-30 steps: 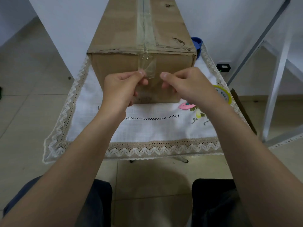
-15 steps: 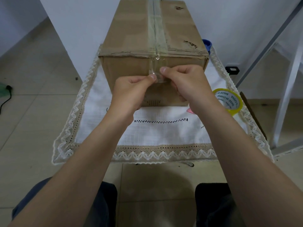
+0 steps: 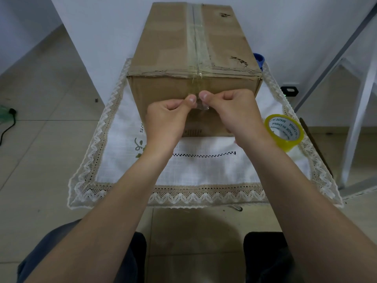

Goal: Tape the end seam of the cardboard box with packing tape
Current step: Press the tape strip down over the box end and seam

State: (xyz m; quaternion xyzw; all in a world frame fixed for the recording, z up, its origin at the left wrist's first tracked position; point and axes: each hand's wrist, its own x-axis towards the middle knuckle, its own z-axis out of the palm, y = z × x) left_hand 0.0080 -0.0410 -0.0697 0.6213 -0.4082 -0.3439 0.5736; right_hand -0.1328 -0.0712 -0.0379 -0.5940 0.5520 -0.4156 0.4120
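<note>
A brown cardboard box [image 3: 173,37] stands on a small table with a white lace-edged cloth [image 3: 204,172]. Clear tape runs along the top seam and over the near edge. The loose tape end [image 3: 201,105] hangs on the near face of the box. My left hand [image 3: 167,117] and my right hand [image 3: 234,111] are side by side against that face, both thumbs pressing on the tape end, fingers curled. A yellow roll of packing tape [image 3: 284,132] lies on the cloth to the right of the box.
A blue object [image 3: 259,59] peeks out behind the box's right side. White metal frame legs [image 3: 359,111] stand to the right. A small black device [image 3: 289,91] lies on the tiled floor by the wall. My knees are below the table edge.
Both hands have slid down the near face of the box, bringing the loose tape end flatter against the cardboard. The thumbs have come close together.
</note>
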